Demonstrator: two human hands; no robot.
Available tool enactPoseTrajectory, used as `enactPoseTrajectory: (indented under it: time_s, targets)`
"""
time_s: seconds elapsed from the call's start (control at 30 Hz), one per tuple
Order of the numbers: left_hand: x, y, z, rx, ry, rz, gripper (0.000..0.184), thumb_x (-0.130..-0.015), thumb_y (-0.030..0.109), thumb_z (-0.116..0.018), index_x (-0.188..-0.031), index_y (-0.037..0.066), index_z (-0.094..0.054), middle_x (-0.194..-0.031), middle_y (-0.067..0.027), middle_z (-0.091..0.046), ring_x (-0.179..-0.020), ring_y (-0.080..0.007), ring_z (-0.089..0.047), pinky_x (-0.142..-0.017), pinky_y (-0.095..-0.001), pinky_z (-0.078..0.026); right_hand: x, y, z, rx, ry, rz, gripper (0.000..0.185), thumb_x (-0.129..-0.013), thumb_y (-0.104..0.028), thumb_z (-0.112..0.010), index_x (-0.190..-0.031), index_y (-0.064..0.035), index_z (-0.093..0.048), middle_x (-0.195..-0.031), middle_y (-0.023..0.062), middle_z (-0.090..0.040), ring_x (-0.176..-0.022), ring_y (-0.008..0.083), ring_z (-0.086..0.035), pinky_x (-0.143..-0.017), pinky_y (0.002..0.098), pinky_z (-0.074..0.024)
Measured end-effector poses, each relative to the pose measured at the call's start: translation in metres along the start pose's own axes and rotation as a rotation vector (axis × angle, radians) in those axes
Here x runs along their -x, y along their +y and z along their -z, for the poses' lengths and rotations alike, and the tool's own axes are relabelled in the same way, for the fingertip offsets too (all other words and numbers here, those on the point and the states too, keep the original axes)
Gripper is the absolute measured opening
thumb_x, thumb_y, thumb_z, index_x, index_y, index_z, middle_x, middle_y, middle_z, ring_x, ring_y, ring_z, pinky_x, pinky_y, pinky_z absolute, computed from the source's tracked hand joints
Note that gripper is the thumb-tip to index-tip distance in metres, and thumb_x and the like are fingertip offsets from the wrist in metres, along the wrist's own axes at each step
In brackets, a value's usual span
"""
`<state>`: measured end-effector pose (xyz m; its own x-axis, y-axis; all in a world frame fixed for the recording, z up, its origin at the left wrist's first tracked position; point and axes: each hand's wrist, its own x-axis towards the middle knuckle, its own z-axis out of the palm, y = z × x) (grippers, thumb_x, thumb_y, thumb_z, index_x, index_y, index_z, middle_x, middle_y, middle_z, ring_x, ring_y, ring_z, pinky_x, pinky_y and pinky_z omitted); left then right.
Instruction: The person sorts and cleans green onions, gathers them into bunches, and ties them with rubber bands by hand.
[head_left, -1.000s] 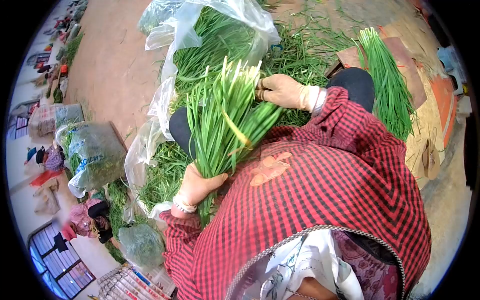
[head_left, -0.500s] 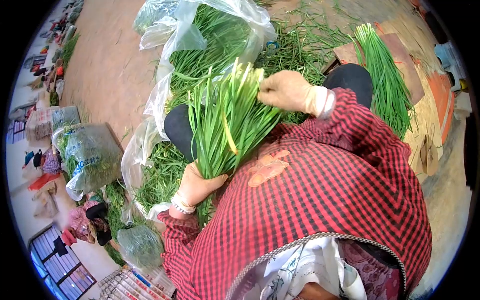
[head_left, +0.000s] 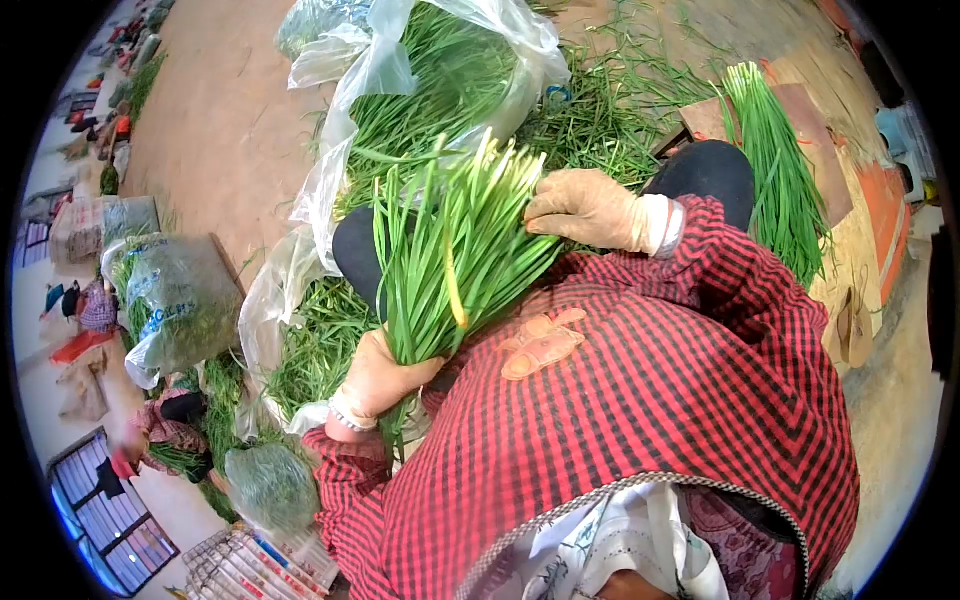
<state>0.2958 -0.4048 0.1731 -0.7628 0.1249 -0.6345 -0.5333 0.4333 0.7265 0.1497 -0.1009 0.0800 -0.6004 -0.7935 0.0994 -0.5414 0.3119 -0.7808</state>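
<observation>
A thick bunch of garlic chives is gripped near its leafy lower end by my gloved left hand, the pale cut stems fanning upward. One yellowed blade stands out on its front. At the right edge of the bunch, the gloved fingers of my right hand are pressed together on chive blades; the fingertips are partly hidden. Under and beyond the bunch lies a clear plastic bag full of more chives.
A tied chive bundle lies on a brown board to the right. Loose chives cover the floor ahead. Filled plastic bags stand at left, near a co-worker who sits bent over. My knees flank the bunch.
My right hand has shifted slightly down along the bunch's right edge, its fingers now closer together. The left hand keeps its grip. The view has tilted a little.
</observation>
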Motion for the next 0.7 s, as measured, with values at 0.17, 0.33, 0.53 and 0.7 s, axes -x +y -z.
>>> enactPoseTrajectory:
  time_s: [0.17,0.33,0.53,0.7]
  targets:
    - [0.012,0.012,0.009,-0.142,-0.023,0.087,0.033,-0.073,0.003,-0.075,-0.104,-0.001,-0.067,-0.094,-0.0026,-0.071,-0.082,-0.0081,-0.062,-0.077,-0.0263,-0.051,0.020,0.014,0.010,0.412,-0.122,0.031,0.016,-0.086,-0.021,-0.063,-0.096,-0.0094,-0.068,-0.083,0.0054,-0.061,-0.079,0.0272,-0.062,-0.068,0.0381,-0.0518]
    - [0.010,-0.004,0.012,-0.208,-0.015,0.057,0.036,-0.072,0.003,-0.074,-0.106,0.000,-0.066,-0.095,-0.0047,-0.072,-0.083,-0.0105,-0.064,-0.079,-0.0278,-0.051,0.020,0.039,0.056,0.725,0.058,-0.296,0.055,-0.082,-0.035,-0.063,-0.125,-0.0022,-0.055,-0.135,0.0250,-0.048,-0.124,0.0400,-0.048,-0.102,0.0427,-0.0413]
    - [0.007,0.029,0.003,-0.668,0.041,-0.077,0.043,-0.068,0.012,-0.074,-0.110,0.008,-0.067,-0.090,-0.0127,-0.071,-0.080,-0.0244,-0.068,-0.077,-0.0334,-0.053,-0.052,-0.013,0.019,0.291,-0.166,-0.129,0.096,-0.070,-0.067,-0.068,-0.123,0.0123,-0.050,-0.122,0.0303,-0.056,-0.118,0.0372,-0.054,-0.101,0.0397,-0.0417]
    - [0.016,0.043,0.006,-1.037,0.089,-0.164,0.070,-0.063,0.017,-0.074,-0.131,0.016,-0.055,-0.097,-0.0157,-0.068,-0.088,-0.0335,-0.066,-0.078,-0.0395,-0.053,-0.070,0.004,0.006,-0.152,-0.241,-0.303,0.052,-0.087,-0.049,-0.061,-0.096,0.0013,-0.067,-0.082,0.0177,-0.066,-0.078,0.0296,-0.063,-0.074,0.0399,-0.0481]
